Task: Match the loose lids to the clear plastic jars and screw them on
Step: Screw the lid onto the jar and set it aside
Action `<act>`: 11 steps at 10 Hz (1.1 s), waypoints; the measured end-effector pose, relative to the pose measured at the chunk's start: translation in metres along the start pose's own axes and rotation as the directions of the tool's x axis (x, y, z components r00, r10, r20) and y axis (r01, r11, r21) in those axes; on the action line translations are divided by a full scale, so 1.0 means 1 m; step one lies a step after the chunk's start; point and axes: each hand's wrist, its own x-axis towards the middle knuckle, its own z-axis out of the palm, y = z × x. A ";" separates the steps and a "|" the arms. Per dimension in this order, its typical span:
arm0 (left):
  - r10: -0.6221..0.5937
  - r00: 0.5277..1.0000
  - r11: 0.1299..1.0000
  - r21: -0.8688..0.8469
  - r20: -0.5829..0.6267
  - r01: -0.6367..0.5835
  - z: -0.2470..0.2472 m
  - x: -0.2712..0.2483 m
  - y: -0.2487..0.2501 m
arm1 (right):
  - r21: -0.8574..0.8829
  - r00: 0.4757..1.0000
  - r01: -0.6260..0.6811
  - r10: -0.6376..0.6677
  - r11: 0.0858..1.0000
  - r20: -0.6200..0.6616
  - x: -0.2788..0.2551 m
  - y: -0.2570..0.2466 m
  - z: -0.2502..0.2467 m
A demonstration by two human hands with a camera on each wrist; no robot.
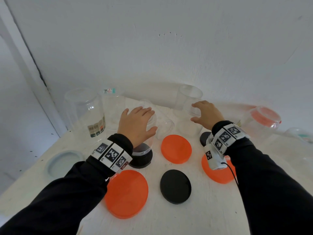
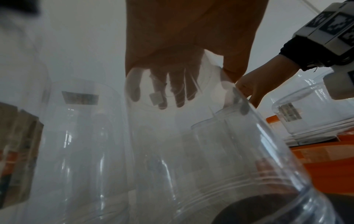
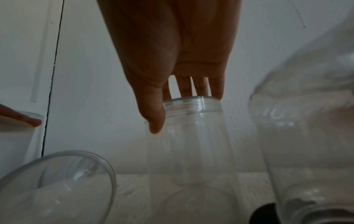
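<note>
Looking down from the head view, the left hand (image 1: 135, 123) rests spread over the upturned base of a clear jar (image 1: 147, 133) standing mouth-down on a black lid (image 1: 141, 158) near the table's (image 1: 203, 209) middle. The right hand (image 1: 207, 115) curls its fingers and thumb around the rim of a second clear jar (image 1: 188, 122), upright toward the far edge. Three orange lids (image 1: 176, 148) (image 1: 126, 194) (image 1: 218, 172) and one loose black lid (image 1: 175, 186) lie toward the near edge; a pale blue lid (image 1: 63, 162) sits by the left edge.

Left wrist view: the left hand's (image 2: 184, 45) straight fingers (image 2: 180, 97) show through the jar's (image 2: 210, 151) base, pressing flat on it.

Right wrist view: the right hand (image 3: 172, 53) holds the threaded neck of its jar (image 3: 191, 144), thumb (image 3: 153, 115) on the near side, fingertips at the rim behind.
</note>
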 end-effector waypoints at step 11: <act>0.089 0.981 0.962 -0.242 -0.173 -0.129 -0.018 0.000 0.009 | 0.071 0.991 0.119 -0.114 0.990 -0.077 -0.189 0.052 -0.019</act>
